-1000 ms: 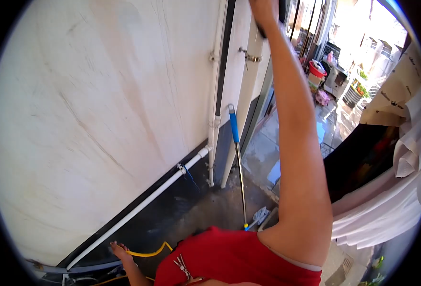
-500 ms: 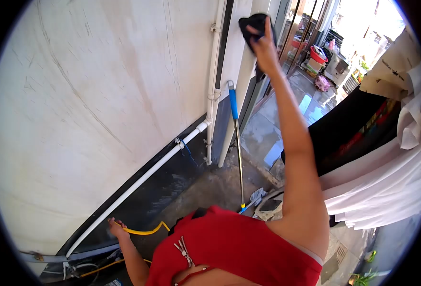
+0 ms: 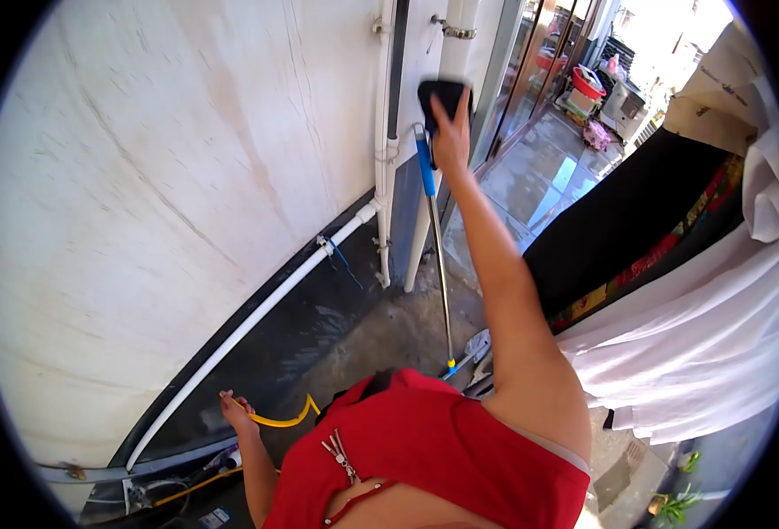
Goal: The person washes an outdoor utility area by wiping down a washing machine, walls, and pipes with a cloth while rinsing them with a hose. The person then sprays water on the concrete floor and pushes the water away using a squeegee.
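My right hand (image 3: 452, 141), arm stretched out, holds a black cloth (image 3: 440, 95) at the thick white vertical pipe (image 3: 460, 57). Its thumb and fingers lie over the cloth; whether the cloth presses on the pipe I cannot tell. Low on the left, my left hand (image 3: 237, 412) is closed around a yellow hose (image 3: 282, 423), which runs back towards my body. Just below the cloth leans a pole with a blue grip (image 3: 427, 172) and a metal shaft, its foot near the floor.
A stained white wall (image 3: 186, 167) fills the left, with a slanting white pipe (image 3: 257, 313) along its dark base. White fabric (image 3: 698, 344) and dark cloth (image 3: 627, 229) hang at the right. Beyond the doorway lies a wet tiled floor (image 3: 539, 167) with a red basin (image 3: 588, 84).
My right hand has moved down and left along the pipe with the black cloth, baring a metal pipe clamp above. My left hand has shifted slightly right and up, still gripping the hose.
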Demonstrator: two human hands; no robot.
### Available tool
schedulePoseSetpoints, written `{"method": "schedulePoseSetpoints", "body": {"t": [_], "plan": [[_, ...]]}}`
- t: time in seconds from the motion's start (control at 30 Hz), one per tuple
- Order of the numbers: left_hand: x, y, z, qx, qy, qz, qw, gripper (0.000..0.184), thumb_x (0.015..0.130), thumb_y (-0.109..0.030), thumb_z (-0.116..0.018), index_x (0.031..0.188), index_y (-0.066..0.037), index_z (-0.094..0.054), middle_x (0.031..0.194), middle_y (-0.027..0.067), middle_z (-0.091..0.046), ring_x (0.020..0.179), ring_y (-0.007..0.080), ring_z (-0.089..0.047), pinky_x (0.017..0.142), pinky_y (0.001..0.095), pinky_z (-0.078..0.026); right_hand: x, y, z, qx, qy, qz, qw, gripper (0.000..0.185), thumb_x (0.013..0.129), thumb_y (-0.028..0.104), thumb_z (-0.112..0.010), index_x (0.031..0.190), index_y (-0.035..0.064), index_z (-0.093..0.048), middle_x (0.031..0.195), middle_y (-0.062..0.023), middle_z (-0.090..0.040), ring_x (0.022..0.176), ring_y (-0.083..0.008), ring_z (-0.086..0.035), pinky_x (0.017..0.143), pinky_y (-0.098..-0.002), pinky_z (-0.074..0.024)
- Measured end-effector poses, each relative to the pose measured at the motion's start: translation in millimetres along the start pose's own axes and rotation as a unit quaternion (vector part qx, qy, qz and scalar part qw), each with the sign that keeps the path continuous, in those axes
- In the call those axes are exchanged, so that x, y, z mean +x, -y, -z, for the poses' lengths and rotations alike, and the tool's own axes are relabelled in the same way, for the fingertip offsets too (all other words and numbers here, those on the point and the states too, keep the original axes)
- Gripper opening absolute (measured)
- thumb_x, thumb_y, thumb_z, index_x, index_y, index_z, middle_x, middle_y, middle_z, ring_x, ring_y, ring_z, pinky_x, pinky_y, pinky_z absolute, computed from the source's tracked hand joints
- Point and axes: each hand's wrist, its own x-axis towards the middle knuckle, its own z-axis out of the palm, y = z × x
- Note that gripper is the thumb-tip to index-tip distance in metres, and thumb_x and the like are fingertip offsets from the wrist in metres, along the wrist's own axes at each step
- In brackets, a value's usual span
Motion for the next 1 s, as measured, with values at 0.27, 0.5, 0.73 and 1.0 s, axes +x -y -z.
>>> {"method": "schedulePoseSetpoints", "body": {"t": [0.27,0.5,0.73,1.0], "plan": [[-13,12,7,0.018,-0.004,-0.009,1.0,0.028,0.093,-0.038,-0.05,0.105,-0.013,-0.054,0.062,0.0024,-0.047,0.042,0.0116,-0.041,0.042,0.0273,-0.035,24,22,-3,-0.218,0.021,0.018,0.976,0.058,0.079,-0.001,-0.055,0.131,0.0255,-0.055,0.153,-0.028,-0.012,0.119,-0.053,-0.045,0.093,-0.0489,-0.0472],[0,28,20,-0.014,-0.014,-0.008,1.0,0.033,0.096,-0.042,-0.046,0.105,-0.011,-0.054,0.062,0.0028,-0.048,0.041,0.0125,-0.041,0.04,0.0283,-0.034,-85,-8,-12,-0.074,0.049,-0.048,0.995,0.05,0.079,-0.007,-0.051,0.121,0.0167,-0.065,0.151,-0.0263,-0.025,0.117,-0.0448,-0.052,0.093,-0.0427,-0.0487],[-2,29,22,0.002,-0.048,0.002,0.999,0.036,0.097,-0.043,-0.044,0.11,-0.011,-0.052,0.063,0.0027,-0.047,0.043,0.012,-0.041,0.041,0.0278,-0.034,119,61,25,-0.288,-0.077,0.123,0.947,0.034,0.084,0.013,-0.053,0.116,0.0136,-0.066,0.152,-0.0043,-0.033,0.131,-0.0335,-0.035,0.109,-0.0528,-0.0269],[-5,35,15,-0.047,-0.037,0.006,0.998,0.031,0.093,-0.04,-0.049,0.109,-0.013,-0.052,0.063,0.0026,-0.048,0.042,0.0128,-0.042,0.04,0.0284,-0.035,37,7,3,-0.365,0.13,0.198,0.9,0.019,0.083,0.021,-0.052,0.091,0.0132,-0.067,0.089,-0.0036,-0.056,0.097,-0.0219,-0.052,0.099,-0.0458,-0.0348]]}}
